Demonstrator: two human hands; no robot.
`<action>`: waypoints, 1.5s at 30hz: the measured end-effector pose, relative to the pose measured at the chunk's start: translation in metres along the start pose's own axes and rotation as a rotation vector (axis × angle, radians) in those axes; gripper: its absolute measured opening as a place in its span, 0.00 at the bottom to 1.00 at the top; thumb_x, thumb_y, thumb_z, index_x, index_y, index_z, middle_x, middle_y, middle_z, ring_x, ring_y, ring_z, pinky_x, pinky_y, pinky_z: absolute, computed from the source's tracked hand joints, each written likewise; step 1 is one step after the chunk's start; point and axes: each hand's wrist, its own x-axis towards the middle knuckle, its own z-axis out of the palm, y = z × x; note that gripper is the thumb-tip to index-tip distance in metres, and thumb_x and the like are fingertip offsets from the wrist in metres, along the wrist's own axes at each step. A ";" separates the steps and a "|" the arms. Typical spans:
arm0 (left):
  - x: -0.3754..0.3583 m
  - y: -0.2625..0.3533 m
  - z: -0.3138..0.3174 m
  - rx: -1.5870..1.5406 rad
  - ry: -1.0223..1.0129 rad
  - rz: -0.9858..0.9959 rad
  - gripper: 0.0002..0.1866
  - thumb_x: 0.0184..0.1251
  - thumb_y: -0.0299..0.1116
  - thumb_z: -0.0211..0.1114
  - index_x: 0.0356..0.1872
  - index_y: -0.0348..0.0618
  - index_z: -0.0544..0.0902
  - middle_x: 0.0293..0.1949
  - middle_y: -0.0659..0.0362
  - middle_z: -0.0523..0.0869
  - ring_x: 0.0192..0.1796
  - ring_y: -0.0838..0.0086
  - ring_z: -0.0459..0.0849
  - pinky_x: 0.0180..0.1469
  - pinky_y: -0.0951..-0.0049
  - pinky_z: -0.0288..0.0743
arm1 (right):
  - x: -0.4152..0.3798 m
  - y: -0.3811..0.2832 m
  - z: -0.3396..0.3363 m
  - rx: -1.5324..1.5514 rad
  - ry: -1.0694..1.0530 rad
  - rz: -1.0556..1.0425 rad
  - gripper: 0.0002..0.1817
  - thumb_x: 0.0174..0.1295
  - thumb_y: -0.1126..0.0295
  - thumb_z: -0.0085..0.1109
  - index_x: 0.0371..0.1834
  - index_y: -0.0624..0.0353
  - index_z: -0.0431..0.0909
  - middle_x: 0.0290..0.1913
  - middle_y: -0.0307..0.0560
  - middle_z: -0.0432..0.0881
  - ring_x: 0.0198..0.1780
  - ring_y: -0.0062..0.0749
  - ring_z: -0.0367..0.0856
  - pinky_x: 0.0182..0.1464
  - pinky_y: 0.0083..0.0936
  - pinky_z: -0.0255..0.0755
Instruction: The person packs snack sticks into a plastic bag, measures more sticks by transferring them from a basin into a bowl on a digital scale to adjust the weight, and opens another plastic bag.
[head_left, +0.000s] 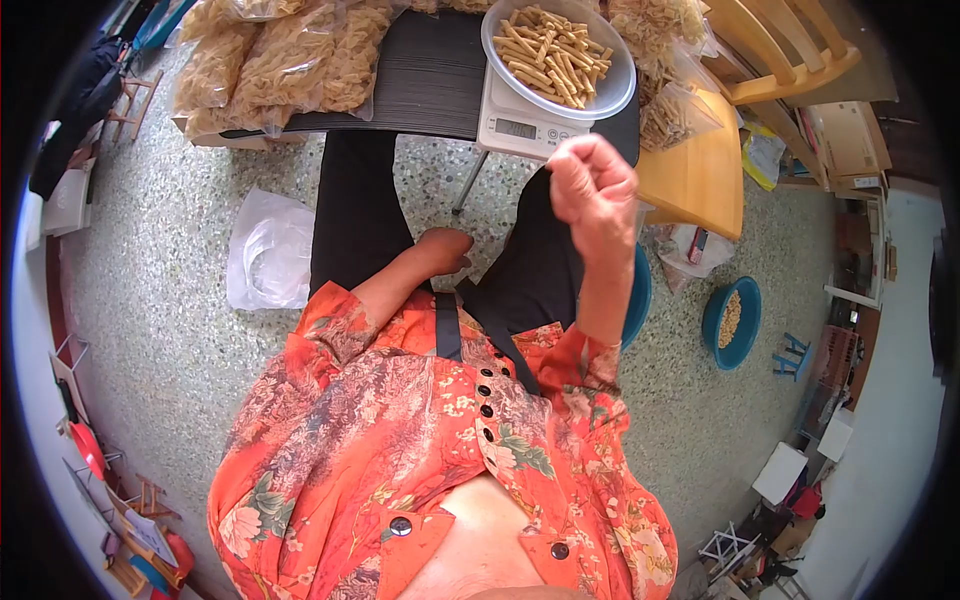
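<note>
My right hand [597,185] is raised just in front of the white digital scale [520,118], its fingers curled in toward the palm. Whatever those fingers hold, if anything, is hidden. On the scale sits a translucent bowl [625,90] of light brown stick-shaped snacks [553,55]. The scale's display is lit, but I cannot read it surely. My left hand [442,250] hangs low between my knees, loosely closed, with nothing showing in it. Both hands are apart from the bowl.
Clear bags of snacks [300,65] are piled on the dark table [425,75] at the left. More bags [672,110] lie by a wooden chair [700,165] at the right. A plastic bag [270,250] and a teal basin [731,322] are on the floor.
</note>
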 end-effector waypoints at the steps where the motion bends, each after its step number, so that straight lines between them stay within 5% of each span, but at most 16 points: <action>1: 0.001 -0.002 0.002 0.002 0.027 0.022 0.17 0.56 0.45 0.68 0.39 0.43 0.83 0.36 0.48 0.86 0.43 0.52 0.85 0.44 0.53 0.78 | 0.009 -0.009 -0.002 -0.108 0.056 -0.037 0.07 0.64 0.68 0.65 0.36 0.60 0.79 0.21 0.25 0.70 0.19 0.06 0.59 0.21 0.08 0.49; 5: -0.001 -0.002 0.001 -0.002 0.064 0.050 0.17 0.57 0.46 0.68 0.38 0.43 0.82 0.34 0.48 0.85 0.41 0.50 0.85 0.42 0.52 0.77 | 0.053 -0.042 -0.001 -0.667 0.212 -0.212 0.07 0.62 0.70 0.65 0.35 0.64 0.82 0.24 0.33 0.79 0.26 0.14 0.73 0.29 0.14 0.67; 10: -0.004 0.004 -0.008 -0.022 0.035 0.011 0.17 0.56 0.44 0.69 0.38 0.42 0.83 0.37 0.48 0.86 0.44 0.52 0.85 0.44 0.53 0.78 | 0.098 -0.042 0.009 -1.204 0.242 -0.244 0.16 0.60 0.55 0.62 0.34 0.58 0.84 0.29 0.53 0.85 0.34 0.45 0.84 0.40 0.37 0.76; 18: -0.001 0.008 -0.010 -0.055 0.062 0.001 0.17 0.57 0.45 0.69 0.38 0.42 0.83 0.36 0.48 0.85 0.42 0.51 0.85 0.43 0.53 0.78 | 0.131 -0.027 0.006 -1.601 0.294 -0.157 0.19 0.59 0.49 0.61 0.34 0.54 0.86 0.33 0.53 0.86 0.40 0.48 0.86 0.44 0.40 0.78; 21: -0.001 0.008 -0.010 -0.022 0.056 0.015 0.17 0.57 0.45 0.69 0.39 0.42 0.83 0.36 0.48 0.85 0.43 0.51 0.85 0.43 0.53 0.77 | 0.130 -0.030 -0.001 -1.517 0.263 -0.141 0.19 0.58 0.49 0.61 0.35 0.55 0.87 0.34 0.55 0.86 0.40 0.49 0.86 0.44 0.40 0.77; 23: -0.001 0.009 -0.010 -0.013 0.045 0.002 0.17 0.57 0.44 0.69 0.39 0.42 0.83 0.35 0.48 0.85 0.43 0.51 0.85 0.43 0.53 0.77 | 0.126 -0.033 -0.007 -1.182 0.277 -0.217 0.17 0.58 0.54 0.63 0.34 0.59 0.87 0.30 0.51 0.86 0.33 0.40 0.86 0.41 0.33 0.77; 24: -0.001 0.009 -0.011 -0.013 0.042 0.002 0.17 0.57 0.44 0.69 0.39 0.42 0.83 0.35 0.48 0.85 0.43 0.51 0.85 0.43 0.53 0.77 | 0.119 -0.035 -0.010 -0.868 0.254 -0.231 0.22 0.60 0.53 0.66 0.37 0.66 0.84 0.19 0.38 0.77 0.23 0.15 0.72 0.26 0.18 0.63; 25: -0.001 0.009 -0.012 -0.015 0.044 -0.003 0.17 0.57 0.44 0.69 0.39 0.42 0.83 0.35 0.48 0.85 0.43 0.51 0.85 0.43 0.53 0.77 | 0.110 -0.039 -0.015 -0.867 0.254 -0.228 0.22 0.60 0.53 0.66 0.37 0.66 0.84 0.19 0.38 0.77 0.23 0.15 0.72 0.26 0.18 0.63; 27: -0.003 0.009 -0.011 -0.022 0.042 -0.007 0.17 0.57 0.44 0.69 0.39 0.42 0.82 0.35 0.48 0.85 0.42 0.50 0.85 0.42 0.53 0.77 | 0.087 -0.048 -0.023 0.337 -0.166 -0.106 0.13 0.68 0.63 0.55 0.34 0.63 0.76 0.22 0.40 0.71 0.18 0.15 0.65 0.20 0.14 0.57; 30: -0.003 0.007 -0.011 -0.034 0.065 0.012 0.17 0.56 0.44 0.69 0.39 0.42 0.82 0.35 0.48 0.85 0.42 0.50 0.85 0.42 0.52 0.77 | 0.042 -0.036 -0.015 0.757 -0.293 -0.115 0.11 0.67 0.63 0.54 0.35 0.60 0.71 0.25 0.39 0.65 0.17 0.14 0.58 0.18 0.13 0.53; 33: -0.003 0.006 -0.009 -0.027 0.049 0.021 0.16 0.56 0.44 0.69 0.38 0.42 0.83 0.34 0.48 0.85 0.42 0.51 0.85 0.42 0.52 0.77 | 0.010 0.004 -0.015 0.887 -0.285 -0.029 0.12 0.68 0.61 0.47 0.37 0.60 0.70 0.28 0.41 0.67 0.16 0.16 0.59 0.16 0.14 0.54; 39: -0.006 0.007 -0.012 0.012 -0.008 0.000 0.16 0.55 0.43 0.69 0.38 0.41 0.84 0.38 0.49 0.86 0.45 0.53 0.85 0.44 0.55 0.78 | -0.021 0.087 0.003 0.623 0.108 0.254 0.13 0.73 0.59 0.46 0.38 0.57 0.73 0.23 0.35 0.66 0.17 0.17 0.60 0.17 0.14 0.55; 45: -0.007 -0.001 -0.004 -0.057 -0.002 -0.021 0.17 0.56 0.43 0.69 0.41 0.44 0.84 0.40 0.51 0.86 0.46 0.55 0.85 0.46 0.55 0.78 | -0.025 0.132 0.016 0.566 0.059 0.355 0.13 0.72 0.60 0.50 0.38 0.58 0.74 0.24 0.36 0.69 0.17 0.17 0.64 0.17 0.14 0.54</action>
